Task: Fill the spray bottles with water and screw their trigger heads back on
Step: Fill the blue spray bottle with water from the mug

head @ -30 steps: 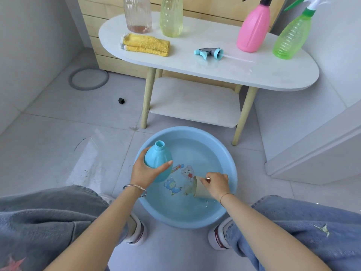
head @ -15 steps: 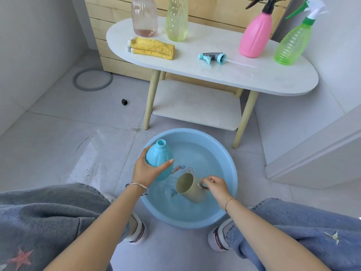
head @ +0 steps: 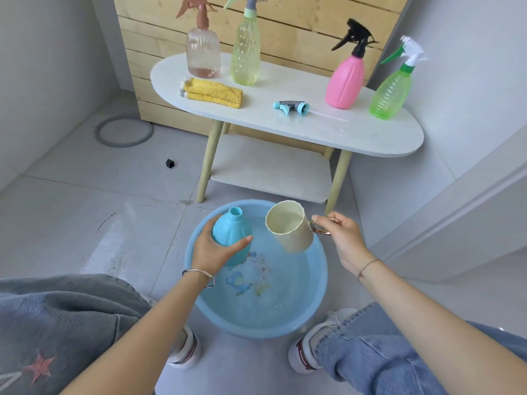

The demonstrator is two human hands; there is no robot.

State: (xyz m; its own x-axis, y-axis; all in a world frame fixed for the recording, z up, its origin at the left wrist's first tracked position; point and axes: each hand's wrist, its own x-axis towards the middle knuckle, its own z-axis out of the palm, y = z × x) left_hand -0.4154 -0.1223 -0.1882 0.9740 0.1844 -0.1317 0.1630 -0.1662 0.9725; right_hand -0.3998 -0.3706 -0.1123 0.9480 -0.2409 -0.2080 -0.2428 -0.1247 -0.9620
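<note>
Once the right hand (head: pixel 340 238) had lifted the cream cup (head: pixel 289 226) by its handle from the basin (head: pixel 313 297), it hung beside the open blue bottle (head: pixel 231 238) clasped in the left hand (head: pixel 216 250), so pouring looked next.

Occlusions and crops, head view

Left hand (head: pixel 213 249) covered the blue bottle's (head: pixel 232 235) near side. Cup (head: pixel 289 228) interior out of sight, water level inside couldn't be told. Top edge clipped trigger heads on clear bottle (head: pixel 203 54) and yellow-green bottle (head: pixel 245 54). Print on basin (head: pixel 319 297) floor blurred under water.
</note>
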